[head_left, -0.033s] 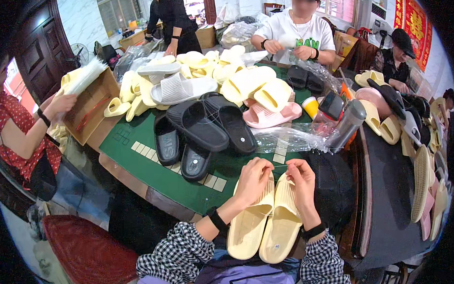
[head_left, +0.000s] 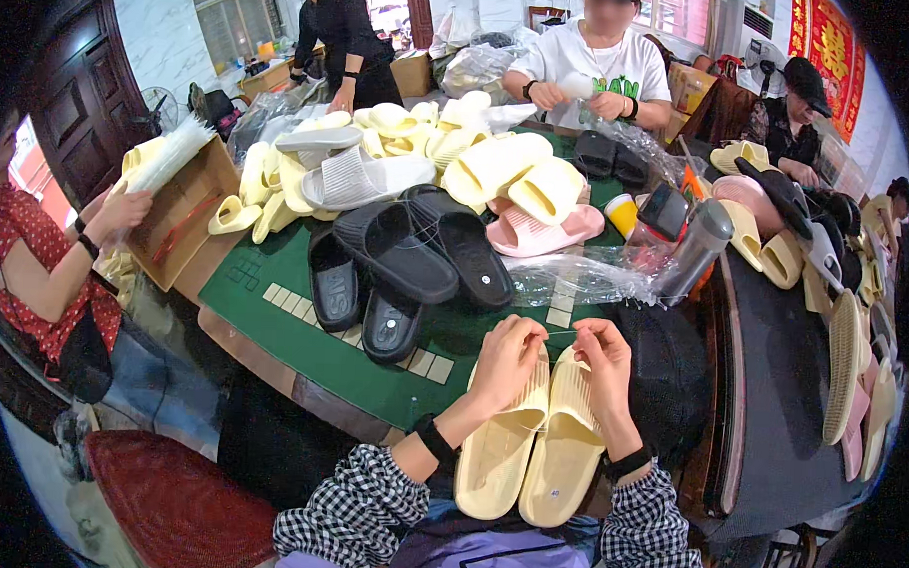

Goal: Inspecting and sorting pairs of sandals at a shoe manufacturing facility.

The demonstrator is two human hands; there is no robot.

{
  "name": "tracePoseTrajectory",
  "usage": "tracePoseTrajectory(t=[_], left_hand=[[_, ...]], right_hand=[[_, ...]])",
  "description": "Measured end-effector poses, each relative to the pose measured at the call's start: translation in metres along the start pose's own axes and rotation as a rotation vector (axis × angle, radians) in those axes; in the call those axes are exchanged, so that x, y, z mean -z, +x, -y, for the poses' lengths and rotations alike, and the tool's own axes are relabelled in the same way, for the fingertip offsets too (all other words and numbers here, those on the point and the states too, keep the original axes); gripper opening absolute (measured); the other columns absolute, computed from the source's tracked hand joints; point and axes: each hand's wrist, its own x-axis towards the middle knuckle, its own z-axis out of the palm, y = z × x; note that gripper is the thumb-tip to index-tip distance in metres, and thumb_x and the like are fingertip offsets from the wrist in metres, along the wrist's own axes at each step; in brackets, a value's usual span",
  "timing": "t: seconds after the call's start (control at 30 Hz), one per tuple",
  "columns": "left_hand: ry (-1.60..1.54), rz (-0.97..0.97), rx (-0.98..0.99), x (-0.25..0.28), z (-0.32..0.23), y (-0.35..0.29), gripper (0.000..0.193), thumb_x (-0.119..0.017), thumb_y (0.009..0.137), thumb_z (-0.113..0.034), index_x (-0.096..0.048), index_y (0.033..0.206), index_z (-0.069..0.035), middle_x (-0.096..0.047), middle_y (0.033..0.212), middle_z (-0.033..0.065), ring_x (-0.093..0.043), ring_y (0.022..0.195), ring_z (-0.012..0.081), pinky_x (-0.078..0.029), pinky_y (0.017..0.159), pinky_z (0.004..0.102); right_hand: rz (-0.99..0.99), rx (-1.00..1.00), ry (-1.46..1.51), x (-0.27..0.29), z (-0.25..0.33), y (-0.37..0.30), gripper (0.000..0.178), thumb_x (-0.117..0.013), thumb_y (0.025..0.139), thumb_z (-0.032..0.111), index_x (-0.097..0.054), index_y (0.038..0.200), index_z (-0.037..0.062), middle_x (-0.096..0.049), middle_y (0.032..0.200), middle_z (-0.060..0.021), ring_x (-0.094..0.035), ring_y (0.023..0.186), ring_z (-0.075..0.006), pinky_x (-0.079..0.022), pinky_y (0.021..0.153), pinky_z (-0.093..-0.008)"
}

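Observation:
A pair of cream-yellow slide sandals (head_left: 562, 468) lies side by side in front of me, toes pointing away. Above their ribbed straps, my left hand (head_left: 510, 358) and my right hand (head_left: 602, 361) are both closed in a pinch. Between the fingertips runs a thin, pale strand (head_left: 561, 333), one end in each hand. Whether the strand passes through the straps is hidden by my fingers. Just beyond my hands, several black slides (head_left: 401, 250) are piled on the green tabletop (head_left: 275, 253).
Behind the black slides are grey slides (head_left: 366, 181), a pink slide (head_left: 546, 230) and a heap of cream ones (head_left: 494, 168). Clear plastic bags (head_left: 580, 278) and a grey bottle (head_left: 698, 247) stand right of them. More slides cover a dark table (head_left: 781, 396) at right. Several people work around.

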Motion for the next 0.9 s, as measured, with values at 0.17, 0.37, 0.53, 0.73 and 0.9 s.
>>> tracePoseTrajectory(t=[0.17,0.37,0.53,0.73,0.9], left_hand=[[-0.094,0.035,0.067,0.005,-0.021,0.003,0.007,-0.060,0.087,-0.004,-0.065,0.092,-0.004,-0.058,0.082,0.0119,-0.060,0.079,0.0306,-0.047,0.068,0.0408],[-0.027,0.018,-0.001,0.002,-0.007,0.000,0.006,-0.061,0.087,-0.007,-0.066,0.090,-0.005,-0.059,0.083,0.0099,-0.060,0.078,0.0292,-0.046,0.068,0.0407],[0.020,0.023,0.008,0.001,-0.008,-0.001,0.007,-0.060,0.088,-0.009,-0.066,0.091,-0.007,-0.060,0.084,0.0079,-0.059,0.082,0.0280,-0.044,0.074,0.0408],[0.056,0.017,-0.060,0.001,-0.007,-0.001,0.010,-0.060,0.087,-0.004,-0.068,0.094,-0.002,-0.060,0.085,0.0121,-0.060,0.081,0.0290,-0.047,0.072,0.0382],[0.116,0.011,-0.064,0.002,-0.012,-0.001,0.010,-0.058,0.088,-0.003,-0.067,0.093,-0.003,-0.061,0.086,0.0126,-0.060,0.082,0.0311,-0.046,0.073,0.0407]], right_hand=[[-0.011,0.011,-0.047,0.002,0.003,-0.001,0.010,-0.061,0.094,0.012,-0.065,0.100,0.0041,-0.061,0.085,0.0029,-0.054,0.075,-0.0033,-0.044,0.065,-0.0192],[-0.017,0.038,-0.035,0.001,0.000,-0.002,0.010,-0.061,0.094,0.012,-0.065,0.100,0.0040,-0.061,0.085,0.0032,-0.054,0.074,-0.0031,-0.044,0.065,-0.0191],[-0.013,0.047,-0.036,0.004,-0.004,0.000,0.010,-0.061,0.094,0.011,-0.065,0.100,0.0040,-0.061,0.086,0.0029,-0.054,0.074,-0.0032,-0.044,0.066,-0.0191],[0.095,0.005,-0.231,-0.001,0.002,-0.003,0.011,-0.061,0.093,0.008,-0.065,0.101,0.0038,-0.061,0.088,0.0022,-0.054,0.074,-0.0034,-0.044,0.066,-0.0192],[0.008,0.030,-0.142,-0.001,0.005,-0.004,0.011,-0.061,0.093,0.008,-0.065,0.101,0.0034,-0.061,0.085,0.0021,-0.054,0.073,-0.0036,-0.044,0.066,-0.0199]])
